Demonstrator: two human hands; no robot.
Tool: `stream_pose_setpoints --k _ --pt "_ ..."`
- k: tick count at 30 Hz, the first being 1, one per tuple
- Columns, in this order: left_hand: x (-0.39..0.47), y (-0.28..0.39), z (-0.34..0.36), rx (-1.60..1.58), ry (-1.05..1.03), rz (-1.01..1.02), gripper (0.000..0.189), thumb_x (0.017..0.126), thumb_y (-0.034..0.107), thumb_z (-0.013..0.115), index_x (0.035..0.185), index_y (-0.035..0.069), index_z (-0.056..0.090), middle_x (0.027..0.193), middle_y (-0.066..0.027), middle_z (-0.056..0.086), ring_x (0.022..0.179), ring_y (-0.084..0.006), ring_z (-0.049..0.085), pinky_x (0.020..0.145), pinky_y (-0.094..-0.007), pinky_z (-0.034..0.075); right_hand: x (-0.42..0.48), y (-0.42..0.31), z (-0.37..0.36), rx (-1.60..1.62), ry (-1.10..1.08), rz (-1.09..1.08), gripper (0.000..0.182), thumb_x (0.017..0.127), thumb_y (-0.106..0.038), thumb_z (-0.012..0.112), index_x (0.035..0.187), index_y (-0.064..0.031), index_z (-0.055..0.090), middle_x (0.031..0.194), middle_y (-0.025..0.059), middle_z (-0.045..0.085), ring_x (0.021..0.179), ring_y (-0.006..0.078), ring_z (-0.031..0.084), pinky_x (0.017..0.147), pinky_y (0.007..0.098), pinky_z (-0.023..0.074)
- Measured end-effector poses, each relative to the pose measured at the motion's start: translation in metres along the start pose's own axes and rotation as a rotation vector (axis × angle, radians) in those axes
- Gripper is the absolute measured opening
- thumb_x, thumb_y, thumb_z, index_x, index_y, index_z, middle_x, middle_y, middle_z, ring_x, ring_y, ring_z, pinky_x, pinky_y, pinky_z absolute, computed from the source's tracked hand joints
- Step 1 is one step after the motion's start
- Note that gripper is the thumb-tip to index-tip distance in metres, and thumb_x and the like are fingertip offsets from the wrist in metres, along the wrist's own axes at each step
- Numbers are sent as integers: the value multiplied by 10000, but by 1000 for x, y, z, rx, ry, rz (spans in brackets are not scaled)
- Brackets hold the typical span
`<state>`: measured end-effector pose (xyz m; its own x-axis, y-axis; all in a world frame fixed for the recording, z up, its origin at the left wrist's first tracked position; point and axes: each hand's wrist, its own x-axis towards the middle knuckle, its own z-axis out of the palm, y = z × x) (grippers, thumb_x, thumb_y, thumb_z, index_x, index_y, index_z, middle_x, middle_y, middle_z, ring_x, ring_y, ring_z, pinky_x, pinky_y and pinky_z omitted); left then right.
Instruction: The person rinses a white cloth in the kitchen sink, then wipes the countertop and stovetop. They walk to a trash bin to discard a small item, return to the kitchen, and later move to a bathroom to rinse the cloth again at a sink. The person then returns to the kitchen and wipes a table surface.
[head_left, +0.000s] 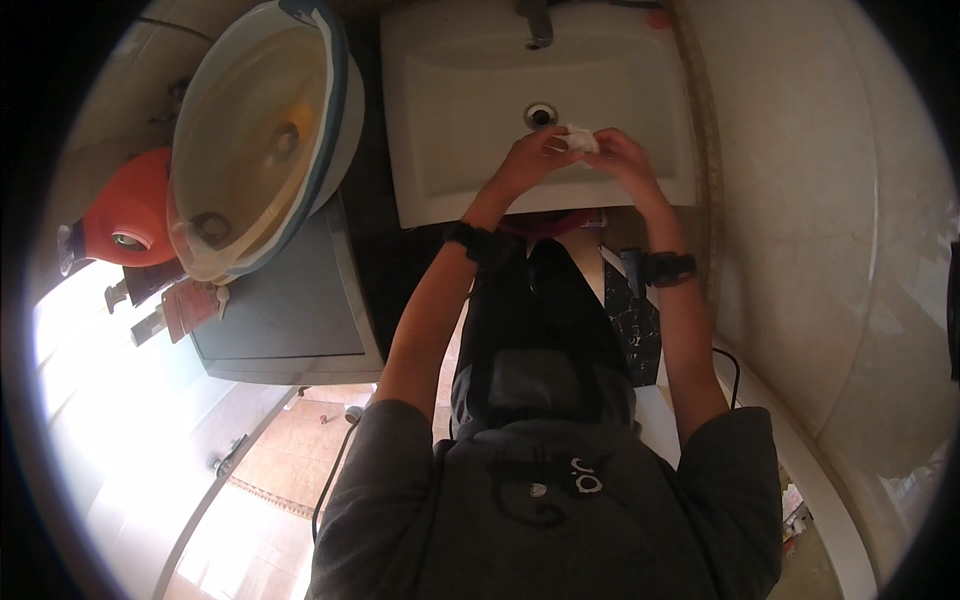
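Both of my hands are over the front part of a white washbasin (465, 150), close together. Between them is a small, crumpled white piece (580, 140); whether it is cloth, paper or something else I cannot tell. The fingertips of my left hand (536, 157) pinch its left side, and those of my right hand (619, 154) pinch its right side. Just behind my left fingers lies the round drain (540, 115) with its metal ring. A faucet (535, 26) stands at the far rim of the basin. Each wrist wears a black band.
Left of the washbasin, a large plastic tub (337, 127) stands on a washing machine or similar appliance (285, 300). Beside the tub are a red-orange plastic container (142, 214) and several small packages. A tiled wall (795, 187) rises close on the right.
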<state>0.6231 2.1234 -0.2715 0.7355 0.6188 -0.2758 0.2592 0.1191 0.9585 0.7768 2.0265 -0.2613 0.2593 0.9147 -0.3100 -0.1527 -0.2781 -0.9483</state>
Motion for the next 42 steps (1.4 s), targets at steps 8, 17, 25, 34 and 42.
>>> stream_pose_setpoints --k 8,17,25,34,42 --pt "-9 10 -25 -124 124 -203 358 756 244 618 1021 21 525 939 -59 586 827 -137 553 730 -266 428 -4 -67 -32 165 -112 -112 293 845 -229 496 1086 -66 519 954 67 571 922 157 523 806 310 405" --pt "-37 -6 -31 -411 274 -182 406 748 152 593 1109 24 460 988 -65 551 936 -160 521 820 -279 412 -17 20 -21 -16 0 8 334 803 -224 560 1095 -74 499 1084 91 514 994 218 495 828 368 406" --pt "-71 3 -17 -443 254 -11 318 771 47 534 1086 16 506 1010 -67 544 951 -152 511 843 -268 392 -34 9 71 -120 -25 -110 248 766 -177 623 948 -29 541 878 34 586 828 116 537 708 250 435" --pt "-137 -21 -16 -351 395 68 282 746 -22 560 1023 20 530 962 -60 573 882 -124 535 771 -230 419 -42 16 87 243 -1 35 158 837 -156 527 925 -25 536 845 4 555 806 89 529 735 236 413" --pt "-233 -64 -7 -110 717 -79 224 669 82 685 818 20 530 725 -57 585 672 -115 537 617 -242 427 -71 34 134 523 -109 131 151 864 -165 486 966 -59 522 810 -7 514 760 84 492 690 233 396"
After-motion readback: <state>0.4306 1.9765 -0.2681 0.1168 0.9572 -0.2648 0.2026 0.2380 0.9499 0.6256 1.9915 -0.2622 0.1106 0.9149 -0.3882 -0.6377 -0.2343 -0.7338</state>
